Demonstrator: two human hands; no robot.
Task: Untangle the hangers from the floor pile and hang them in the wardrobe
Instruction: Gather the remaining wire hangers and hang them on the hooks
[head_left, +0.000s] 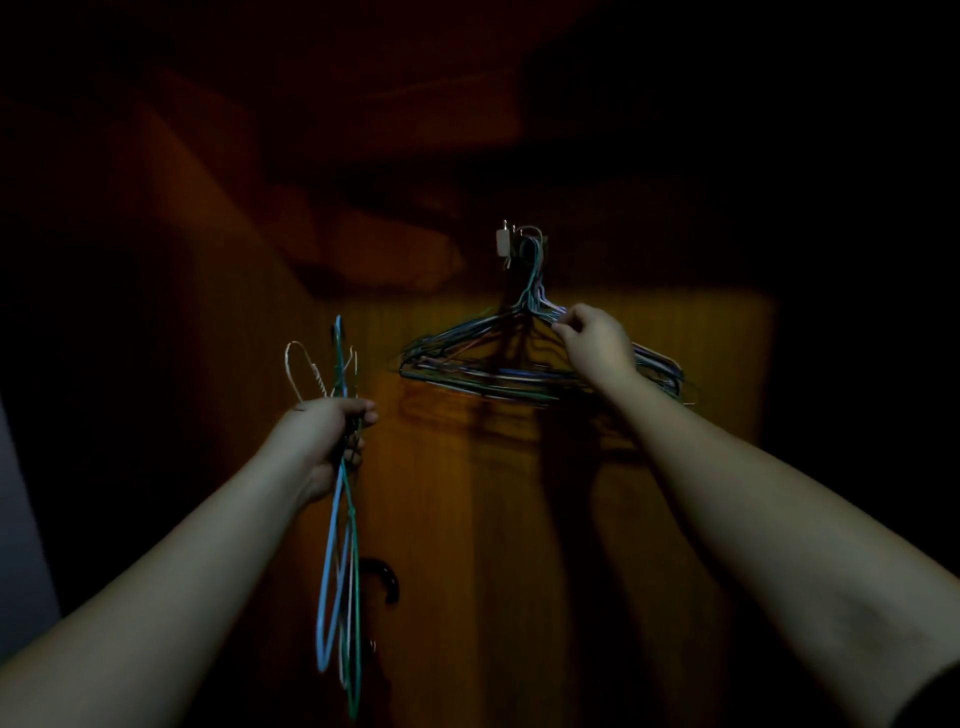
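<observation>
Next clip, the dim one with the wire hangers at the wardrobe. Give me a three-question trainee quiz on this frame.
1. True or false: the left hand is empty.
2. Which hand touches the hung hangers? A) left B) right C) both
3. Fill in: the hung hangers dangle from a wall ____.

Key: 1. False, it grips a bunch of loose hangers. 2. B, the right hand pinches a wire near their necks. 3. Hook.

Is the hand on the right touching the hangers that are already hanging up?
Touching. In the head view, the right hand has its fingertips pinched on the upper wire of the hanging hangers, just below their hooks, with no gap visible.
</observation>
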